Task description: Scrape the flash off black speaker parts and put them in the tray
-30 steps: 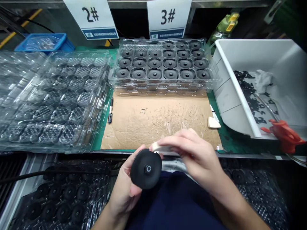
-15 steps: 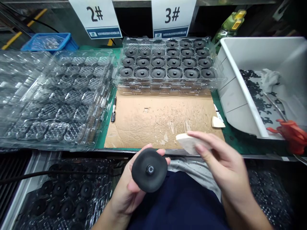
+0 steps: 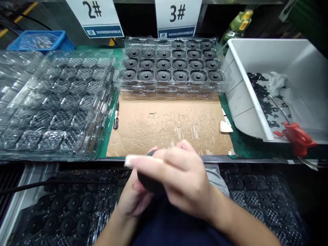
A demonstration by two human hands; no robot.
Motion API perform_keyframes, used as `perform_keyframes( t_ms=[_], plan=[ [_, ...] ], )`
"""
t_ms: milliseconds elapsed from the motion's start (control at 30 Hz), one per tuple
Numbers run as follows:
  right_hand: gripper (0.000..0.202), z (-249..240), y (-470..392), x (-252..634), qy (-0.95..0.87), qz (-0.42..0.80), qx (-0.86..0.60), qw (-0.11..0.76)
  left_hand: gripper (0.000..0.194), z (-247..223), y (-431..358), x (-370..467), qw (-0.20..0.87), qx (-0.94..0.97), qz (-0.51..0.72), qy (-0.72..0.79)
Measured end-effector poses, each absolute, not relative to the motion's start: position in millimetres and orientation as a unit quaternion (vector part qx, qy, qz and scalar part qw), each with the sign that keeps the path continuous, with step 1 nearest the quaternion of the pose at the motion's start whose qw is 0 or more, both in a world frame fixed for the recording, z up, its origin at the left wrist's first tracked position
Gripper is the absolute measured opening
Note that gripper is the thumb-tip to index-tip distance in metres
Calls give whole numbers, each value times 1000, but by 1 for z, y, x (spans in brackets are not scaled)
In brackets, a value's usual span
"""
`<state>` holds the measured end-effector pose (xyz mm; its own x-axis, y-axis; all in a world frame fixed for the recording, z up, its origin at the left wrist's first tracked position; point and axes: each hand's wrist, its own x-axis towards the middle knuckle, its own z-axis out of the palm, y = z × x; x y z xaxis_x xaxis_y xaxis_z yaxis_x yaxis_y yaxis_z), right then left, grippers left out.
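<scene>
"What can you make out of the hands in the head view?"

"The left hand (image 3: 134,196) is curled around a black disc (image 3: 150,182), low in the middle, in front of the dark clothing. The right hand (image 3: 184,177) crosses over it and hides much of the disc, along with most of the left fingers."

"And the right fingers?"

"Closed together, pinching a white pad (image 3: 130,160). Only its end pokes out, and it's blurred. I can't tell whether it touches the disc."

"What lies beyond?"

"A sheet of cardboard (image 3: 164,126), with a marker (image 3: 116,116) by its left edge and a pale wedge (image 3: 225,127) near its right edge. Behind it is a stacked tray (image 3: 174,83) with black discs in its pockets."

"Anything cut off?"

"The clear trays (image 3: 58,102) run out of the picture on the left, and the white bin (image 3: 241,95) on the right. A red-handled tool (image 3: 298,136) sits at the bin's near rim; the small black pieces (image 3: 263,95) inside are too jumbled to identify. Both signs, 2# (image 3: 94,18) and 3# (image 3: 178,17), lose their tops. Beneath the bench, the lower trays (image 3: 64,212) are dim, and the ones at right are partly covered by the right forearm."
</scene>
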<state>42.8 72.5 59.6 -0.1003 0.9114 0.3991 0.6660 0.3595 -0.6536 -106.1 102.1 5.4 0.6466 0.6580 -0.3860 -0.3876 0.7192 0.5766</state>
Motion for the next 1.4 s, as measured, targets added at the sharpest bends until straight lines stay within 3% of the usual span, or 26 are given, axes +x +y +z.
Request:
perform_keyframes(
  t_ms=[167, 267, 400, 533, 600, 700, 767, 900, 1033, 1167, 1300, 1400],
  plan=[
    [27, 48, 43, 63, -614, 337, -608, 374, 56, 2, 110, -109, 878, 224, 329, 266],
    [22, 43, 25, 77, -527, 418, -614, 413, 58, 2, 112, -110, 890, 214, 322, 243],
    [27, 51, 26, 76, -480, 316, -675, 463, 56, 7, 110, -106, 899, 216, 314, 215],
    [32, 61, 49, 59, -612, 188, -602, 477, 53, 6, 105, -106, 891, 218, 318, 239],
    [32, 61, 59, 52, -673, 156, -580, 433, 53, 3, 104, -109, 877, 229, 320, 275],
    [30, 58, 66, 50, -695, 203, -617, 309, 56, -3, 106, -113, 864, 243, 328, 295],
    [29, 59, 69, 50, -710, 207, -612, 280, 50, -3, 106, -112, 877, 238, 322, 265],
    [33, 61, 74, 50, -752, 153, -520, 374, 28, 4, 108, -107, 899, 236, 293, 225],
    [30, 62, 57, 62, -697, 291, -551, 354, 56, 10, 113, -112, 896, 251, 275, 240],
    [25, 57, 26, 83, -580, 418, -579, 392, 60, 13, 115, -115, 918, 212, 257, 216],
    [24, 61, 18, 87, -484, 315, -675, 460, 58, 18, 115, -107, 930, 182, 235, 216],
    [33, 68, 32, 76, -569, 235, -635, 468, 59, 19, 114, -102, 931, 194, 227, 210]
  ],
)
